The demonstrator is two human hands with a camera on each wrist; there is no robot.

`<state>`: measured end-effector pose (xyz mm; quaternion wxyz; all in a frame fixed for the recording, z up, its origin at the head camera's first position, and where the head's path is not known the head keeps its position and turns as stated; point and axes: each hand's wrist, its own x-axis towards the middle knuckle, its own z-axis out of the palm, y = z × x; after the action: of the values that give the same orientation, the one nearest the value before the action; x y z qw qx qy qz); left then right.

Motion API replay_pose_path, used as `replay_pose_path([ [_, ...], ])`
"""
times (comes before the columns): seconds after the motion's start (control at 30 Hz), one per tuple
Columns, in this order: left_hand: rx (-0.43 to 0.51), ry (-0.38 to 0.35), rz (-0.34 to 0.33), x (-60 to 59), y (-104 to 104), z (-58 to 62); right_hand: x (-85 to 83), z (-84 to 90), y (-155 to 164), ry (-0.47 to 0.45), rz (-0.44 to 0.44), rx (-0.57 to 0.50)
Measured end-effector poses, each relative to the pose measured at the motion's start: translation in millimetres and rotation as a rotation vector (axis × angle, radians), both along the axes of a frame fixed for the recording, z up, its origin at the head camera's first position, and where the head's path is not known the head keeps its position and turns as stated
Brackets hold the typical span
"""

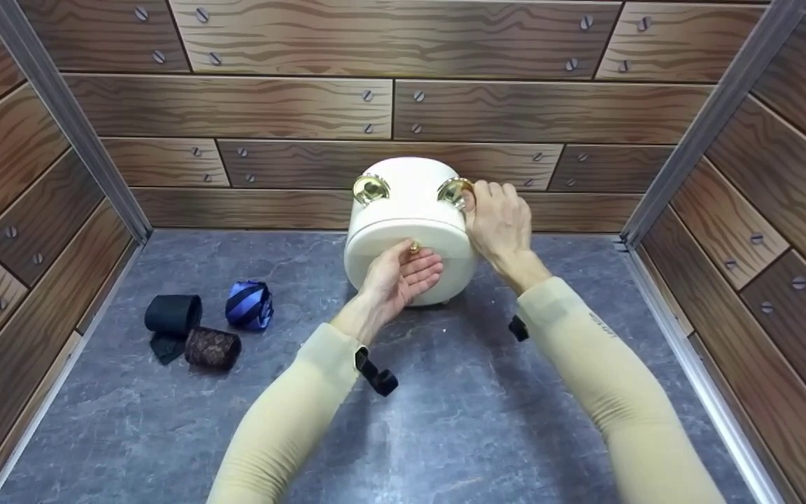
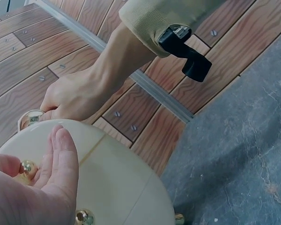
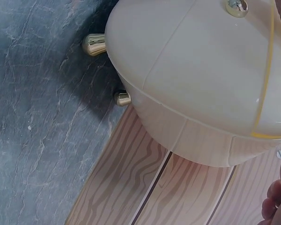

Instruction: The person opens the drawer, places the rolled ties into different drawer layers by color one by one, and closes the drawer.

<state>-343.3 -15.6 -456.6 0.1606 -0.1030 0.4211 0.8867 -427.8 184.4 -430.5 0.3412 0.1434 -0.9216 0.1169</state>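
Observation:
A rounded white box (image 1: 410, 199) with a glossy front and gold fittings stands against the back wall. My left hand (image 1: 403, 276) is at its front, pinching a small gold knob (image 1: 414, 247) between thumb and fingers, the other fingers extended. The knob (image 2: 28, 169) also shows beside the left thumb in the left wrist view, with a second gold knob (image 2: 84, 216) below. At the top right, my right hand (image 1: 499, 217) grips a round gold fitting (image 1: 453, 190); its fingertips are partly hidden. A matching gold fitting (image 1: 371, 189) sits untouched at the top left.
Left of the box lie a rolled dark necktie (image 1: 173, 315), a rolled brown patterned necktie (image 1: 213, 348) and a rolled blue striped necktie (image 1: 249, 306). Wood-plank walls (image 1: 291, 105) enclose the grey floor (image 1: 417, 434). Gold feet (image 3: 94, 44) show under the box.

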Motion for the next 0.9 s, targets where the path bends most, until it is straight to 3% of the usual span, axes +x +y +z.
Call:
replay_pose_path([
  [0.9,-0.009,0.058,-0.037,28.8,-5.3,-7.5,-1.1,-0.6,1.1,-0.020,0.020,-0.012],
])
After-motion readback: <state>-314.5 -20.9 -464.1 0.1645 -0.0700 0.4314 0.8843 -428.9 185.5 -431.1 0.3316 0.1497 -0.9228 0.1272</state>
